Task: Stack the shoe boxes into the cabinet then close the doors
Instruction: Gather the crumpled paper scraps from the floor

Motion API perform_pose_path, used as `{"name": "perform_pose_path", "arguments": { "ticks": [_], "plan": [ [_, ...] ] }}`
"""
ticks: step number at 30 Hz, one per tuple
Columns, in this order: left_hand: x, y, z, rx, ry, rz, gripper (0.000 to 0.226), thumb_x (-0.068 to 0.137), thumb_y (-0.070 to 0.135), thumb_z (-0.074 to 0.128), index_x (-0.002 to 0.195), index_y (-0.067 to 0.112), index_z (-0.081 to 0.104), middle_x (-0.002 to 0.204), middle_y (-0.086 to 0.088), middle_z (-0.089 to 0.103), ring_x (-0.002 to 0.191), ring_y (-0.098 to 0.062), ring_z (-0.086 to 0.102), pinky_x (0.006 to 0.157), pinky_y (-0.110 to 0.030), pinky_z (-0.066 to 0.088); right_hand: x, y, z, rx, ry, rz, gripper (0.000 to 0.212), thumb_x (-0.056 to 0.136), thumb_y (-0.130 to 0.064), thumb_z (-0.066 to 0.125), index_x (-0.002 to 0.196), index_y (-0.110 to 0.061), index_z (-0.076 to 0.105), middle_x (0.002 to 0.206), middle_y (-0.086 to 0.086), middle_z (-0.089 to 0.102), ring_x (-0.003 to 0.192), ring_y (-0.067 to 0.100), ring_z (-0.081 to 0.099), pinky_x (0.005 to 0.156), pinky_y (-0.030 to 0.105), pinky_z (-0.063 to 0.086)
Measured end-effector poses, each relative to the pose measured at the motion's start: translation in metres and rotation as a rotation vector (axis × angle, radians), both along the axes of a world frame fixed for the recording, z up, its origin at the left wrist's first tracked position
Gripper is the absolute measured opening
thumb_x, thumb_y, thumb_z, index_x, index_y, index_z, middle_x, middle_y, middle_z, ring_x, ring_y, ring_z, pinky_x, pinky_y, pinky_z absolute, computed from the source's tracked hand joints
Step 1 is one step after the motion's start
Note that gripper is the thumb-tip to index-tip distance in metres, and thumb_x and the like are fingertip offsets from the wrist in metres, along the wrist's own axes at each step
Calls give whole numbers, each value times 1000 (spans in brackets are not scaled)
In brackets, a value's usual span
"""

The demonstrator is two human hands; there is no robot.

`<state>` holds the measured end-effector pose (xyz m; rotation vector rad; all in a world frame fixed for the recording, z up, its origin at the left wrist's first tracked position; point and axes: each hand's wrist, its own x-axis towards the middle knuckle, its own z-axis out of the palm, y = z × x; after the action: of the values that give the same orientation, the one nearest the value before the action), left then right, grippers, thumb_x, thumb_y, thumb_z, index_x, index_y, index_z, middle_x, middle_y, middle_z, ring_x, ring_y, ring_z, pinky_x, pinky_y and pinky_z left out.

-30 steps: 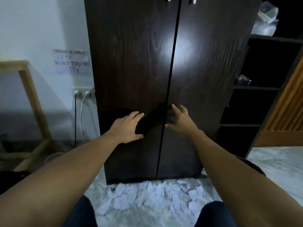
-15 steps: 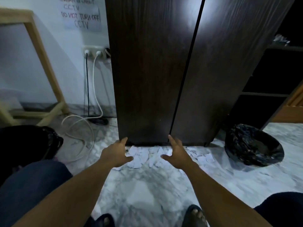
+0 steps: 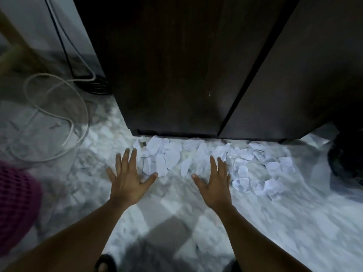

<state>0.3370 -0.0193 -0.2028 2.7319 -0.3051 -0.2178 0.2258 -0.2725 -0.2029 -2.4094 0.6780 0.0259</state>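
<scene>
A pale marble floor (image 3: pixel 294 222) fills the lower half of the view, blurred toward the bottom and right. The dark wooden cabinet (image 3: pixel 176 26) stands straight ahead on it. Its left door (image 3: pixel 167 79) and right door (image 3: pixel 294 85) are both closed, meeting at a thin dark seam that runs down to the base. A narrow shadowed gap shows under their bottom edges.

A band of torn white paper scraps (image 3: pixel 170 158) lies along the foot of the cabinet, from below the left door across to the right corner. It spreads widest on the right.

Both hands are held palm down over the floor just short of the scraps, fingers straight and spread wide, holding nothing. The left hand (image 3: pixel 128 179) has its thumb tip at the near edge of the paper. The right hand (image 3: pixel 216 185) has its fingertips over the scraps. Whether either hand touches the floor cannot be told. The bare floor between and behind the hands is open.

Left of the cabinet the room is tighter. A white cable (image 3: pixel 59 114) lies in loose loops on the floor, and a black cable (image 3: pixel 64 46) drops down the light wall (image 3: pixel 29 16) to a dark coil at the cabinet's left corner. A pale wooden leg (image 3: pixel 21 46) slants across the upper left. A magenta mesh object (image 3: pixel 15 203) juts in from the left edge, near the left forearm.

On the right, a crumpled black bag (image 3: pixel 345 163) sits beside the cabinet's right corner at the frame's edge. A toe in a dark sandal (image 3: pixel 104 264) shows at the bottom.
</scene>
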Motion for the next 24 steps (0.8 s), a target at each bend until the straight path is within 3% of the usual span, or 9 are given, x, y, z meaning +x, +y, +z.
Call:
{"name": "perform_pose_path", "arguments": {
  "ticks": [6, 10, 14, 19, 24],
  "plan": [
    [45, -5, -44, 9, -99, -199, 114, 70, 95, 29, 159, 28, 5, 168, 1, -1, 154, -26, -8, 117, -63, -3, 38, -47, -28, -294, 8, 51, 109, 73, -95, 24, 159, -30, 3, 168, 5, -6, 153, 26, -15, 119, 55, -11],
    [49, -14, -64, 8, -51, -297, 107, 73, 94, 30, 158, 37, -2, 168, 2, -1, 154, -26, -7, 120, -60, 0, 48, -53, -39, -233, 69, 111, 110, 73, -94, 30, 159, -30, 5, 168, 5, -4, 154, 26, -13, 124, 51, -6],
    [41, -18, -68, 97, -89, -406, 94, 82, 87, 25, 156, 31, 25, 165, -3, 20, 154, -28, 8, 120, -61, 6, 48, -32, -52, -244, 78, 221, 104, 78, -92, 29, 159, -30, 6, 168, 3, 0, 154, 24, -9, 125, 48, 0],
    [27, -9, -65, -43, -142, -496, 80, 87, 79, 36, 147, 26, 42, 156, -3, 38, 150, -26, 24, 118, -64, 11, 34, -3, -51, -177, -61, 401, 93, 87, -82, 29, 159, -26, 14, 168, 0, 5, 155, 15, -4, 124, 51, 7],
    [39, 4, -59, -47, -210, -445, 100, 80, 83, 40, 155, 18, 28, 164, -6, 22, 153, -30, 12, 117, -68, 1, 36, -31, -33, -238, -190, 180, 101, 80, -85, 37, 158, -22, 19, 167, 3, 9, 155, 23, -2, 121, 59, -8]
  ]
}}
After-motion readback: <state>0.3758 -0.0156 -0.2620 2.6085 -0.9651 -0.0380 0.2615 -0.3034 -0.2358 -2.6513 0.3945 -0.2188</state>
